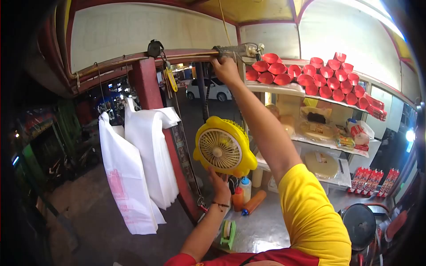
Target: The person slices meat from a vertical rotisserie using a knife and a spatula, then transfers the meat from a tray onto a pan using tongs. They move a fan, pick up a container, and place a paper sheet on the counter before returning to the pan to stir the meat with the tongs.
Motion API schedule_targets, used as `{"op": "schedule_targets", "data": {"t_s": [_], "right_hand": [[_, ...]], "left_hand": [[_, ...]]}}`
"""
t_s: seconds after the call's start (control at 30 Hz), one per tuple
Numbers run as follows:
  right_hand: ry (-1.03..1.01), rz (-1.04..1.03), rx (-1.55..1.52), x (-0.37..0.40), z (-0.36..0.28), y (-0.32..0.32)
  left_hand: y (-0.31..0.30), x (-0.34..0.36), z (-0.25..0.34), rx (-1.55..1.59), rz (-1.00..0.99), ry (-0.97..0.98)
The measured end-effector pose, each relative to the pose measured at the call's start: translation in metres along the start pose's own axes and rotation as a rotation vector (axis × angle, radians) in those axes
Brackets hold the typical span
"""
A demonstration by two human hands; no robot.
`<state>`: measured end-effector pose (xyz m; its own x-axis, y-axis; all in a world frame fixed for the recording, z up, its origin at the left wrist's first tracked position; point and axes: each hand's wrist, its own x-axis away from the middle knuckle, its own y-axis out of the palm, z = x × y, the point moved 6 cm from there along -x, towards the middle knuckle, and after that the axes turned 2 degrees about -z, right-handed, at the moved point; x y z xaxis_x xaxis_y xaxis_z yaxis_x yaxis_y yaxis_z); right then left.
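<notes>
A yellow fan (218, 148) with a round pale grille and a lobed rim is in the middle of the view. My left hand (219, 185), a dark bead bracelet on its wrist, grips the fan at its lower edge from below. High above, my right hand (226, 71) is raised to the red rail, its fingers curled by a dark cable (226, 50) wound there. What those fingers pinch is hidden. A thin chain or cord hangs down beside the fan.
White plastic bags (151, 155) hang at left by a red post (148, 84). A yellow cutter (170, 79) hangs from the rail. Red paper cones (306, 80) fill the upper shelf at right. Sauce bottles (238, 198), a green tape dispenser (228, 234) and a dark pan (358, 226) occupy the counter.
</notes>
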<state>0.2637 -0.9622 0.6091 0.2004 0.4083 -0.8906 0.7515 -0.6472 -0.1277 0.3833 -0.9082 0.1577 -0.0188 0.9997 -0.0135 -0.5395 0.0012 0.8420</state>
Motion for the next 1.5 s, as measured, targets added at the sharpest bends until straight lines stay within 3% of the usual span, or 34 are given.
{"op": "schedule_targets", "data": {"t_s": [0.23,0.33,0.37,0.43,0.5,0.53,0.63,0.7,0.77,0.83,0.9,0.97,1.0,1.03,1.07,1.2,1.23,1.3,1.37,1.4,1.43,1.5], "right_hand": [[0.002,0.218,0.033,0.010,-0.001,0.006],[-0.092,0.106,-0.063,0.004,0.012,0.018],[0.055,0.026,-0.037,0.009,0.011,0.015],[0.025,-0.019,0.006,0.024,-0.001,0.007],[0.000,-0.108,0.115,0.052,-0.007,0.000],[-0.117,-0.066,0.129,0.071,-0.002,-0.008],[-0.304,0.136,0.208,0.173,0.000,-0.068],[-0.053,-0.001,-0.043,0.250,0.001,-0.100],[0.078,-0.091,0.109,0.328,0.035,-0.128],[0.232,-0.046,0.242,0.391,0.104,-0.166],[0.423,0.160,0.380,0.413,0.146,-0.232],[0.492,0.201,0.646,0.409,0.172,-0.285],[0.496,0.190,0.650,0.408,0.182,-0.295],[0.649,0.015,0.798,0.407,0.202,-0.295],[0.796,-0.160,0.940,0.408,0.223,-0.295],[0.848,-0.284,0.797,0.399,0.287,-0.294],[0.945,-0.236,0.677,0.400,0.300,-0.300],[1.024,-0.194,0.542,0.389,0.299,-0.288],[1.278,-0.008,-0.081,0.406,0.280,-0.279],[1.270,0.037,-0.277,0.412,0.274,-0.265],[1.280,0.043,-0.280,0.417,0.269,-0.262],[1.209,0.046,-0.133,0.425,0.257,-0.267]], "left_hand": [[-0.004,0.010,0.011,-0.054,-0.026,0.037],[-0.015,0.007,0.010,-0.079,-0.043,0.090],[-0.016,0.005,0.010,-0.097,-0.080,0.102],[-0.015,0.004,0.007,-0.036,-0.110,0.037],[-0.012,0.004,0.007,-0.043,-0.131,-0.043],[-0.013,0.000,0.005,-0.048,-0.068,-0.016],[-0.018,-0.004,0.002,-0.045,-0.162,-0.081],[-0.015,-0.014,-0.002,-0.060,-0.139,-0.099],[-0.018,-0.008,-0.001,-0.060,-0.165,-0.122],[-0.015,-0.006,-0.001,-0.042,-0.208,-0.130],[-0.008,0.007,0.010,0.008,-0.200,-0.159],[-0.001,0.023,0.014,0.066,-0.179,-0.190],[-0.005,0.033,0.009,0.059,-0.066,-0.256],[-0.006,0.045,0.009,0.054,0.039,-0.314],[0.009,0.078,0.013,-0.023,-0.097,-0.317],[0.032,0.182,0.029,-0.152,-0.492,-0.381],[0.031,0.193,0.042,-0.150,-0.485,-0.354],[0.042,0.218,0.064,-0.308,-0.736,-0.331],[0.050,0.232,0.089,-0.337,-0.852,-0.314],[0.058,0.242,0.097,-0.363,-0.971,-0.316],[0.059,0.248,0.105,-0.369,-0.969,-0.327],[0.068,0.276,0.119,-0.291,-1.225,-0.384]]}}
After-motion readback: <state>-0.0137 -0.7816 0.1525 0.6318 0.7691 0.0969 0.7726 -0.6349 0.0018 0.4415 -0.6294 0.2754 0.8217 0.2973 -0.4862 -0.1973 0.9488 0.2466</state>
